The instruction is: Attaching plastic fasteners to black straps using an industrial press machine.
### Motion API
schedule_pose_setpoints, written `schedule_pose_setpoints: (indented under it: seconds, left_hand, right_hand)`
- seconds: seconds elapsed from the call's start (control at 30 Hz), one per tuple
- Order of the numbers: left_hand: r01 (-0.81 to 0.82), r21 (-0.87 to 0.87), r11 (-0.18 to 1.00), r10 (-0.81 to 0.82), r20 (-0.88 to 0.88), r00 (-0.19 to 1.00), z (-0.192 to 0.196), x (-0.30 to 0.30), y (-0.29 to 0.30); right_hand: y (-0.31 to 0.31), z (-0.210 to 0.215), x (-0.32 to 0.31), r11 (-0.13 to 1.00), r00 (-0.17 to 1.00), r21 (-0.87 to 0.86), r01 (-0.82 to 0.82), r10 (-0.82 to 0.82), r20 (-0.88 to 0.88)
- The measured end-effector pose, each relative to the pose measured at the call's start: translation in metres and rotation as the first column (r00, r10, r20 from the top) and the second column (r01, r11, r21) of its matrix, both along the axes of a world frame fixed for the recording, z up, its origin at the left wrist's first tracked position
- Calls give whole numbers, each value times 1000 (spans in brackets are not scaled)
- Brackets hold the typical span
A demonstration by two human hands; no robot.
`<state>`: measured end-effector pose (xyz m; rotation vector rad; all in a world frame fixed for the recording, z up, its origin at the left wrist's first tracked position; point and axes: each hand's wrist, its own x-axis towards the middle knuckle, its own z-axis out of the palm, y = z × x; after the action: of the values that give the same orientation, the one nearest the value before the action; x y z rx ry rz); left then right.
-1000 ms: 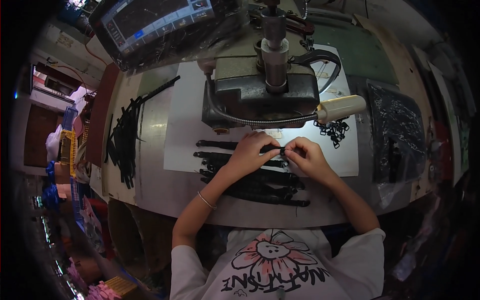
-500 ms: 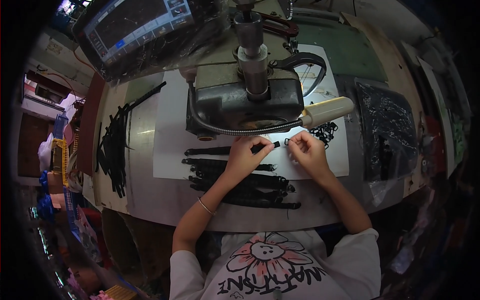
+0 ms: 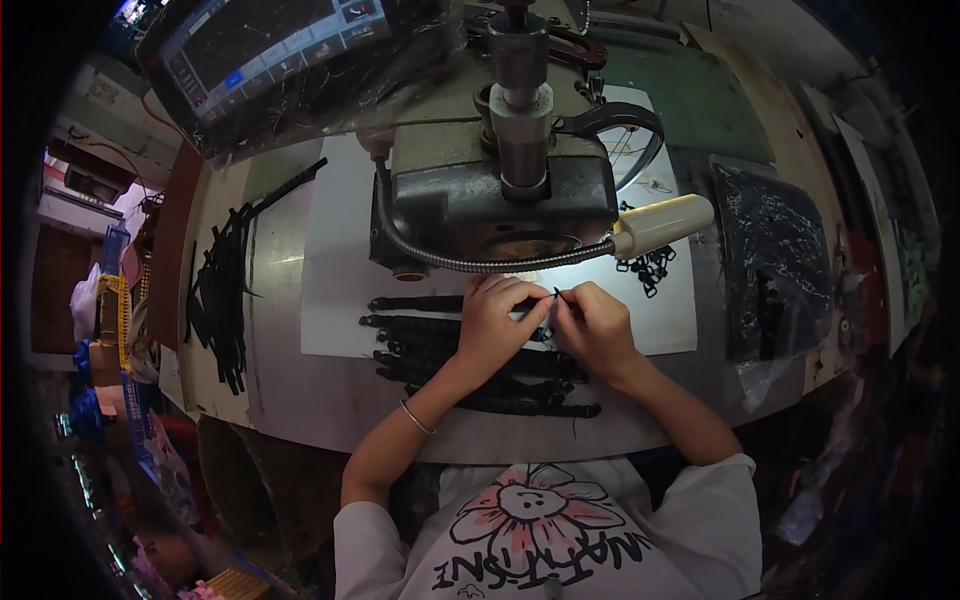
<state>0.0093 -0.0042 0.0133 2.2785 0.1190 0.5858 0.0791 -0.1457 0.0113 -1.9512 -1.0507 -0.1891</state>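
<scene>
My left hand (image 3: 497, 320) is closed in a pinch on a black webbing strap, whose end (image 3: 556, 292) pokes up between the fingertips. Pressed close against it, my right hand (image 3: 597, 325) is also pinching; the small black ring buckle in it is mostly hidden by the fingers. Both hands work just below the head of a sewing machine (image 3: 500, 195), over a white sheet (image 3: 335, 240). Several black straps (image 3: 480, 390) lie side by side under and in front of my left wrist. Past my right hand is a heap of small black buckles (image 3: 650, 272).
A pile of loose black straps (image 3: 222, 300) lies at the left of the table. A pale lamp (image 3: 665, 225) on a flexible metal neck juts over the work. A clear plastic bag (image 3: 775, 260) rests on the right, and a screen (image 3: 270, 60) stands at upper left.
My right hand has moved left with the ring buckle and now meets my left hand at the strap's end. The gap between the hands has closed.
</scene>
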Motion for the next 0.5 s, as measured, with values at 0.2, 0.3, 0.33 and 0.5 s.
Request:
schedule_pose_setpoints:
  seconds: [0.2, 0.3, 0.33, 0.5]
  left_hand:
    - [-62, 29, 998, 62, 0, 998, -5, 0, -1]
    - [-19, 15, 1000, 19, -32, 999, -5, 0, 2]
    - [5, 13, 1000, -4, -44, 999, -4, 0, 3]
    - [-36, -25, 999, 34, -79, 996, 0, -3, 7]
  right_hand:
    - [1, -4, -4, 999, 989, 35, -2, 7, -147]
    - [1, -8, -4, 999, 980, 38, 23, -15, -200]
    - [1, -6, -3, 999, 980, 37, 24, -16, -200]
    - [1, -4, -1, 999, 997, 35, -2, 5, -76]
